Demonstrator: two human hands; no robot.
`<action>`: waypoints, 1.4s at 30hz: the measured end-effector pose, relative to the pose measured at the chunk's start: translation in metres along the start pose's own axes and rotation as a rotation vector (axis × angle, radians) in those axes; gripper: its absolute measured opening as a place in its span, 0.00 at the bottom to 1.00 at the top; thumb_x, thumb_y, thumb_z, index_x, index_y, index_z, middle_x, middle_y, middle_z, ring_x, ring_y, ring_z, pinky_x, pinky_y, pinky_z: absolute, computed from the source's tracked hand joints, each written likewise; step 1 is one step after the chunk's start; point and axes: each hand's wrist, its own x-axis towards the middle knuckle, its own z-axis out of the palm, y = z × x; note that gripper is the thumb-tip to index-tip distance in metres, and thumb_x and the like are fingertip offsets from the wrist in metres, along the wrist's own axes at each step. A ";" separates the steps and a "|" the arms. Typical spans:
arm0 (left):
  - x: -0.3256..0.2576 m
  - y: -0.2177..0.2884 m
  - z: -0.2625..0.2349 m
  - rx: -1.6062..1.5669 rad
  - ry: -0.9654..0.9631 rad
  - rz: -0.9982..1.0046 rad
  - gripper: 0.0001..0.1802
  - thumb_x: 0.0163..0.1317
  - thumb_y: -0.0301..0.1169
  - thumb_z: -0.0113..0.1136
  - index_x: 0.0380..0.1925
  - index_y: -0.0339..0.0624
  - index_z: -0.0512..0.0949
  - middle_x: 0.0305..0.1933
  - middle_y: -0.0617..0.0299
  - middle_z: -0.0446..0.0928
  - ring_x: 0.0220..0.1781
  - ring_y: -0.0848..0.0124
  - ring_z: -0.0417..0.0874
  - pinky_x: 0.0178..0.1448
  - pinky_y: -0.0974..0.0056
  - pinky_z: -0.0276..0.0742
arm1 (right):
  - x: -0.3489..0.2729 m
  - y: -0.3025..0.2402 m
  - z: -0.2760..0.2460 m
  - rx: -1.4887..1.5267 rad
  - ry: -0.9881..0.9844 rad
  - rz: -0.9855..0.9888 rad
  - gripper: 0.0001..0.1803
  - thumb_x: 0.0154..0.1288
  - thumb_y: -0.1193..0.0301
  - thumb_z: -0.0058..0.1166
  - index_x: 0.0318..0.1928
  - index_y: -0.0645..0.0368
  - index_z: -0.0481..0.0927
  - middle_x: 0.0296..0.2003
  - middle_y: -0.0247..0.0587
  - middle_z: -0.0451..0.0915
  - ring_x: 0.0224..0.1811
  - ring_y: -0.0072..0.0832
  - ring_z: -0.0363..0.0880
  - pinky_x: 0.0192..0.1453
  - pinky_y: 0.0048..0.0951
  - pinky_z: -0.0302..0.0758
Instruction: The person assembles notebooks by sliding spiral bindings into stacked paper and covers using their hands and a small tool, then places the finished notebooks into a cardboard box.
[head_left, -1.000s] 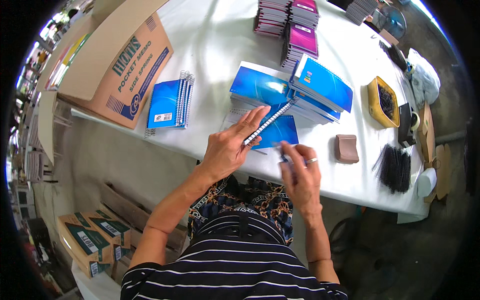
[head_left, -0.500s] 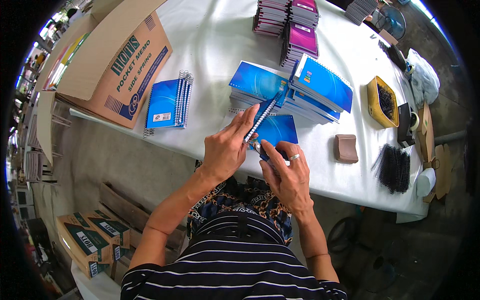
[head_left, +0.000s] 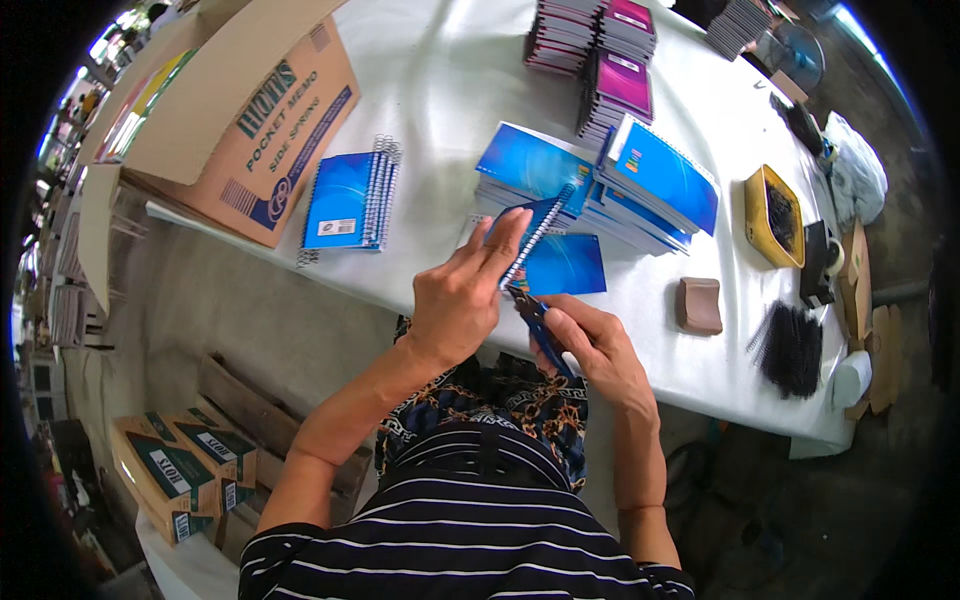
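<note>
My left hand [head_left: 465, 295] grips a blue spiral notebook [head_left: 528, 232], tilted up so its white-edged coil side faces right. In my right hand [head_left: 597, 345] is a pair of pliers [head_left: 545, 335] with dark blue handles, its jaws at the near end of the notebook's spiral. Whether the jaws are closed on the wire is too small to tell. Just beyond lies a loose blue cover sheet or notebook [head_left: 566, 264] flat on the table. Behind it stand stacks of blue notebooks [head_left: 660, 178], some with punched edges.
Several finished-looking spiral notebooks [head_left: 338, 200] lie at left beside a large cardboard box [head_left: 300, 130]. Purple notebooks [head_left: 622, 85] are stacked at the back. To the right are a brown block [head_left: 699, 305], a yellow tub [head_left: 757, 215] and black spiral coils [head_left: 788, 343] on the white-covered table [head_left: 430, 80].
My right hand has turned and shifted right, so the pliers' handles now show. The left hand still holds the notebook at the same tilt. The view has moved slightly.
</note>
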 end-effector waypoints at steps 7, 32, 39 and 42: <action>0.000 -0.031 -0.045 0.177 0.149 0.007 0.31 0.60 0.25 0.61 0.66 0.50 0.71 0.60 0.60 0.79 0.61 0.57 0.80 0.57 0.56 0.81 | -0.017 0.042 -0.062 -0.757 0.551 -0.105 0.15 0.70 0.70 0.55 0.54 0.61 0.80 0.40 0.49 0.79 0.41 0.39 0.79 0.47 0.38 0.75; 0.004 -0.208 -0.110 -1.307 0.201 -0.677 0.44 0.67 0.39 0.62 0.74 0.33 0.50 0.76 0.53 0.57 0.74 0.64 0.63 0.76 0.61 0.57 | 0.190 -0.028 0.121 -0.765 0.420 -1.196 0.17 0.61 0.80 0.58 0.51 0.57 0.83 0.51 0.44 0.83 0.52 0.39 0.81 0.56 0.35 0.77; -0.014 -0.233 -0.079 -0.858 -0.060 -0.664 0.34 0.65 0.21 0.56 0.71 0.31 0.59 0.68 0.54 0.71 0.60 0.73 0.75 0.65 0.68 0.69 | 0.154 0.005 0.083 -0.955 0.286 -0.900 0.13 0.59 0.67 0.63 0.44 0.55 0.84 0.48 0.39 0.83 0.55 0.36 0.77 0.64 0.45 0.66; -0.011 -0.224 -0.089 -0.727 -0.090 -0.682 0.34 0.65 0.19 0.55 0.71 0.32 0.58 0.69 0.56 0.69 0.59 0.74 0.74 0.65 0.69 0.69 | 0.118 0.013 0.024 -0.939 0.505 -0.761 0.12 0.55 0.80 0.62 0.42 0.57 0.84 0.44 0.39 0.84 0.48 0.38 0.80 0.53 0.38 0.74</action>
